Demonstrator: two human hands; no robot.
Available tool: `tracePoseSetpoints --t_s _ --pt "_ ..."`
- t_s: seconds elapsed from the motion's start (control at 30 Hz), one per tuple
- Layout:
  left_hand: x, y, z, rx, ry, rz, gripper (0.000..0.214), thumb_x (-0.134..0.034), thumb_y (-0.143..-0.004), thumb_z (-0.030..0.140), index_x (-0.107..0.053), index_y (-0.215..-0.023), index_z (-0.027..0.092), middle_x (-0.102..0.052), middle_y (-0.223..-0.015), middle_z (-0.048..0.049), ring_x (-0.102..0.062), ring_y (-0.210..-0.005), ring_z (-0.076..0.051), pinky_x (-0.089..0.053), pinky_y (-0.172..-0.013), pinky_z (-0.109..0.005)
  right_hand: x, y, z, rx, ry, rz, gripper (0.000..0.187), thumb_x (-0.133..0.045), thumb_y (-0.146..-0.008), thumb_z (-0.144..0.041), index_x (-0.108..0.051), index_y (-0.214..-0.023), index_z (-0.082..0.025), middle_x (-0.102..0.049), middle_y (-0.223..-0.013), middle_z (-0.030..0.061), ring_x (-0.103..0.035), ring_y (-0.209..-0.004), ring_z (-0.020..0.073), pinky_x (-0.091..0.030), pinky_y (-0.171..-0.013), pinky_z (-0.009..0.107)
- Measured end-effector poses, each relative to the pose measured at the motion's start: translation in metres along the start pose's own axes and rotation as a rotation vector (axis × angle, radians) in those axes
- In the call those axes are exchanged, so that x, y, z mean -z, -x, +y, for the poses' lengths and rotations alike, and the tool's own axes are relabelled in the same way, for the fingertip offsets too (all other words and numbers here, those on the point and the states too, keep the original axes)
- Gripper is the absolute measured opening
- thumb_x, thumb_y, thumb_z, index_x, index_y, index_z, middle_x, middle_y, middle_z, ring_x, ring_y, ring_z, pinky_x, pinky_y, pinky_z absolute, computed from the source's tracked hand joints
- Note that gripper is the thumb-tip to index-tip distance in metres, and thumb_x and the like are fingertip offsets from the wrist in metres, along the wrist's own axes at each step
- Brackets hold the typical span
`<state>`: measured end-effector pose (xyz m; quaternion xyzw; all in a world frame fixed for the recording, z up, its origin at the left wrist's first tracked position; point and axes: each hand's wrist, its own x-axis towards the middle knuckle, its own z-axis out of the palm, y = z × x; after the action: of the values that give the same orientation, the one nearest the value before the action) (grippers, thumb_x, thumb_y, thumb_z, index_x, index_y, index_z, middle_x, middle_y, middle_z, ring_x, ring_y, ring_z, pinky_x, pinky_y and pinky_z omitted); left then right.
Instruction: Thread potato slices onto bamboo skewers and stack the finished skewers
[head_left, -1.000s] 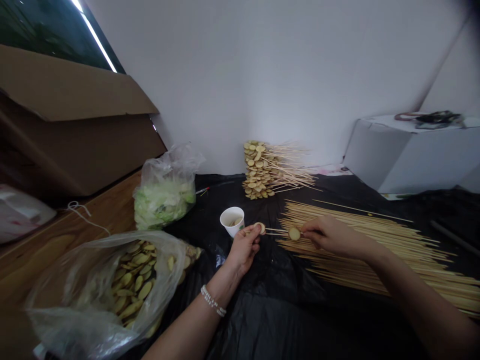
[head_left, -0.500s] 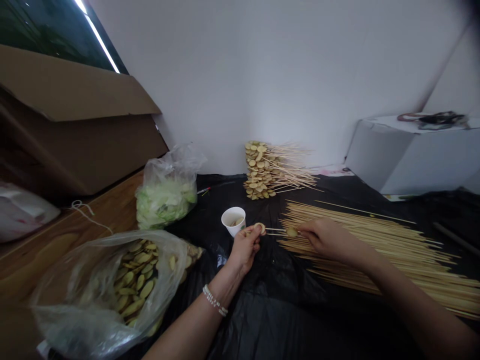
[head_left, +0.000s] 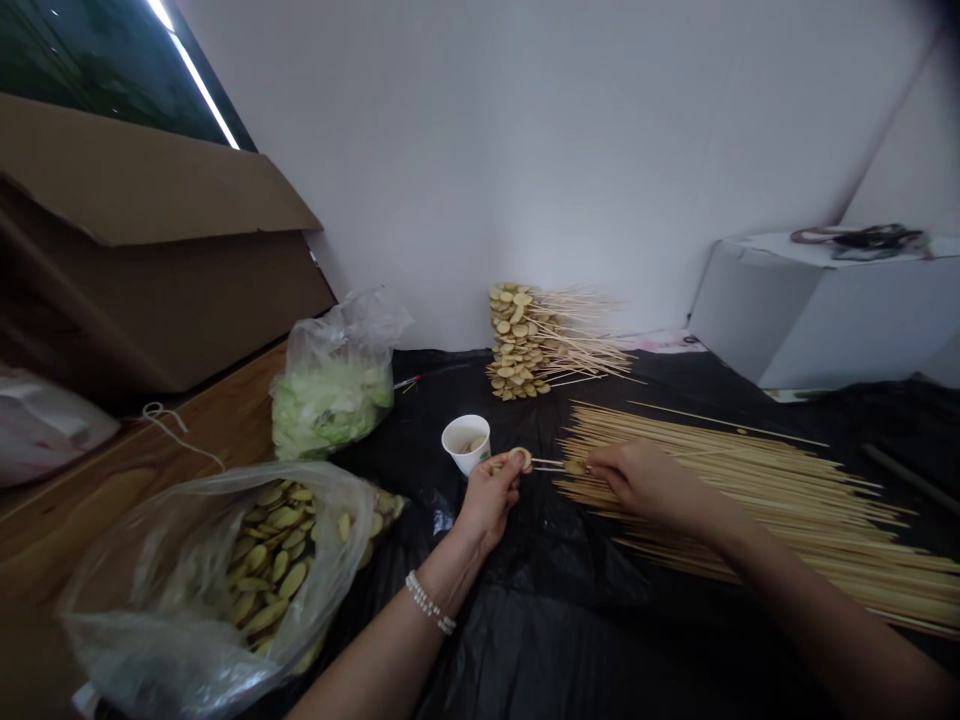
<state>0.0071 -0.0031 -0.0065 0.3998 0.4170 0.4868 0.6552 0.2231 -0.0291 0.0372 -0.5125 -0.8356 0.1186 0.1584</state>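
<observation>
My left hand (head_left: 491,495) is closed on a round pale potato slice (head_left: 520,458) at the tip of thin bamboo skewers (head_left: 547,464), next to a white paper cup (head_left: 466,441). My right hand (head_left: 641,478) pinches the skewers' shafts just behind a second slice (head_left: 574,467) threaded on them. Both hands hover over black plastic sheeting (head_left: 547,590). A wide pile of bare bamboo skewers (head_left: 757,500) lies under and to the right of my right hand. A clear bag of potato slices (head_left: 247,570) sits at the near left.
A stack of finished slice skewers (head_left: 536,340) stands against the white wall. A bag of green leaves (head_left: 334,385) lies beside an open cardboard box (head_left: 150,240). A white box (head_left: 825,310) is at the right, and a wooden tabletop (head_left: 112,480) on the left.
My right hand has slid left along the skewers, pushing the second slice closer to the slice in my left hand. My left hand has stayed in place.
</observation>
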Motion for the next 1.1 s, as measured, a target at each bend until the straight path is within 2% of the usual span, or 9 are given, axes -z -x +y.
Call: tracePoseSetpoints --t_s 0.2,0.5,0.7,0.83,1.1 --pt "-0.001 -0.001 0.0 0.015 0.016 0.01 0.038 -0.079 -0.059 0.043 -0.066 -0.073 0.01 -0.048 -0.067 -0.0002 -0.026 -0.05 -0.003 -0.011 -0.038 -0.015 0.008 0.001 0.002 0.037 -0.101 -0.043 0.026 -0.041 -0.088 -0.022 -0.053 -0.065 -0.019 -0.055 -0.06 -0.0004 -0.045 -0.057 0.0123 -0.027 -0.057 0.025" --pt "-0.003 0.001 -0.002 0.022 0.01 0.02 0.041 -0.079 -0.058 0.045 -0.066 -0.075 0.01 -0.046 -0.064 0.0009 -0.028 -0.051 -0.003 -0.012 -0.04 -0.015 0.017 0.005 0.003 0.015 -0.165 -0.136 0.026 -0.04 -0.087 -0.023 -0.053 -0.066 -0.018 -0.056 -0.062 -0.0002 -0.047 -0.059 0.0126 -0.03 -0.057 0.024" --pt "-0.004 0.001 -0.003 0.007 0.009 0.037 0.04 -0.078 -0.059 0.045 -0.066 -0.073 0.01 -0.044 -0.063 0.0018 -0.028 -0.051 -0.003 -0.012 -0.039 -0.015 0.02 0.008 0.01 0.022 -0.139 -0.132 0.024 -0.04 -0.085 -0.019 -0.058 -0.069 -0.018 -0.058 -0.062 -0.0008 -0.047 -0.058 0.0122 -0.03 -0.056 0.024" --pt "-0.003 0.001 0.0 0.006 0.053 0.065 0.04 -0.08 -0.056 0.044 -0.064 -0.071 0.011 -0.048 -0.068 0.0007 -0.028 -0.051 -0.002 -0.012 -0.039 -0.014 0.024 0.008 0.017 0.016 -0.123 -0.093 0.023 -0.041 -0.081 -0.015 -0.06 -0.068 -0.018 -0.06 -0.061 -0.0009 -0.048 -0.057 0.0123 -0.03 -0.057 0.025" --pt "-0.003 0.001 0.002 0.037 0.095 0.054 0.04 -0.081 -0.056 0.041 -0.064 -0.073 0.01 -0.052 -0.074 -0.0011 -0.03 -0.051 -0.001 -0.014 -0.037 -0.012 0.022 0.006 0.016 0.023 -0.169 -0.115 0.025 -0.041 -0.083 -0.017 -0.053 -0.061 -0.018 -0.056 -0.056 -0.002 -0.046 -0.054 0.0113 -0.029 -0.055 0.025"
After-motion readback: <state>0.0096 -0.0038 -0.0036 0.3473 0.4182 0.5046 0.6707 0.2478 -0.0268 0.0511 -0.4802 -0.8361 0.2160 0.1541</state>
